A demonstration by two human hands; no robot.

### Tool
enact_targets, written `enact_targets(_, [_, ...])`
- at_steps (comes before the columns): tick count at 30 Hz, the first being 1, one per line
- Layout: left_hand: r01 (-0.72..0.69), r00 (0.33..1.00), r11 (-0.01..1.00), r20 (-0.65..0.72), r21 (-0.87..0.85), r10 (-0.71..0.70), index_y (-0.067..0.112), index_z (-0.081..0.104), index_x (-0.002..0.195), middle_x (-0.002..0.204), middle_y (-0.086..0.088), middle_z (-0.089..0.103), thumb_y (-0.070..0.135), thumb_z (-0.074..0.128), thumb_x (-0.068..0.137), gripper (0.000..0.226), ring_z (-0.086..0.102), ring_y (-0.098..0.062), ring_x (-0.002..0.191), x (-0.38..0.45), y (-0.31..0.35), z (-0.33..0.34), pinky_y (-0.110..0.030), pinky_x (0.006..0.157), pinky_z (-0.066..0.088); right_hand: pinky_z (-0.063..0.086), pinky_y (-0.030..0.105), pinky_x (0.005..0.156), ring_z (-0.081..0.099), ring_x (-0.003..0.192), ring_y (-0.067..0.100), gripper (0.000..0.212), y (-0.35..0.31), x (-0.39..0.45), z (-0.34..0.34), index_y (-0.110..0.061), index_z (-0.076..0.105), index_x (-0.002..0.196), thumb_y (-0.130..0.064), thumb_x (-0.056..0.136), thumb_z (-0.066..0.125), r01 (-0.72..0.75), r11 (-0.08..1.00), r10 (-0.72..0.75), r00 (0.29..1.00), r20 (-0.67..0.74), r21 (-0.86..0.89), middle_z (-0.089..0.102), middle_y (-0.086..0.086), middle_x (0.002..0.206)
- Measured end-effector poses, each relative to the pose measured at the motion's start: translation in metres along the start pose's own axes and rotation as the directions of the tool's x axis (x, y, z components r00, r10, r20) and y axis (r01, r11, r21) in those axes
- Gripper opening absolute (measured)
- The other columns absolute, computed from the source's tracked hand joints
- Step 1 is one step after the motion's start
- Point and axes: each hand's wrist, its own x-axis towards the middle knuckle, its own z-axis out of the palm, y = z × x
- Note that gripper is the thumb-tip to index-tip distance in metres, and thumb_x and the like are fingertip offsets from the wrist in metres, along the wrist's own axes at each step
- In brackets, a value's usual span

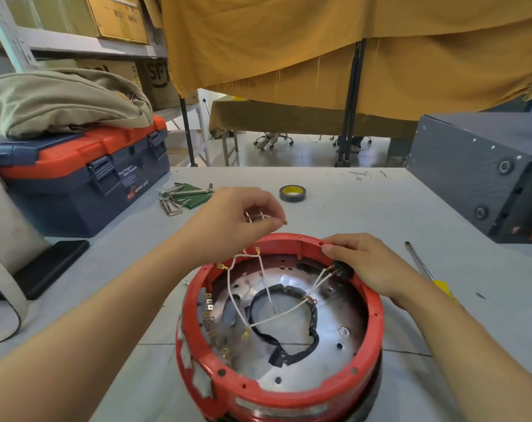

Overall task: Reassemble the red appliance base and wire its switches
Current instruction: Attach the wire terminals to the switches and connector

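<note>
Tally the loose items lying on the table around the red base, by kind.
Toolbox: 1
Tape roll: 1
Hex key set: 1
Screwdriver: 1
Phone: 1
Grey equipment case: 1
Total: 6

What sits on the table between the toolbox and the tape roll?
A set of hex keys on a green pouch lies between toolbox and tape roll, per the head view.

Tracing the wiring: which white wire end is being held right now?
The brass-tipped wire end pinched by the left hand above the red base; the others hang loose inside.
</note>
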Motion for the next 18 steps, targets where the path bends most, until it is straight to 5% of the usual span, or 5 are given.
enact_targets(7, [-0.147,0.973,0.976,0.202,0.162,0.113,0.020,0.073,0.084,0.074,0.012,0.064,0.018,0.067,0.084,0.006,0.055,0.000,0.070,-0.002,0.030,0.027,-0.008,0.065,0.039,0.038,0.020,0.063,0.053,0.069,0.010,0.025,0.000,-0.005,0.007,-0.018,0.071,0.084,-0.023,0.095,0.050,-0.039,0.999,0.040,0.993,-0.110,0.013,0.063,-0.007,0.072])
enact_targets(15, [-0.038,0.973,0.965,0.229,0.258,-0.023,0.019,0.071,0.085,0.086,0.001,0.067,0.016,0.064,0.084,0.007,0.054,-0.009,0.075,-0.002,0.034,0.050,-0.019,0.067,0.040,0.042,0.033,0.074,0.057,0.090,0.028,0.025,-0.001,-0.007,0.016,-0.016,0.067,0.094,-0.026,0.096,0.044,-0.080,0.983,0.041,0.974,-0.223,-0.168,0.066,0.008,0.093])
enact_targets(18, [-0.001,0.975,0.973,0.215,0.231,-0.050,0.019,0.073,0.085,0.081,0.002,0.067,0.014,0.065,0.082,0.009,0.056,-0.010,0.073,-0.004,0.034,0.056,-0.011,0.061,0.037,0.045,0.037,0.076,0.058,0.090,0.029,0.026,0.000,-0.008,0.017,-0.016,0.065,0.092,-0.029,0.096,0.043,-0.093,0.978,0.047,0.971,-0.236,-0.188,0.066,0.008,0.092])
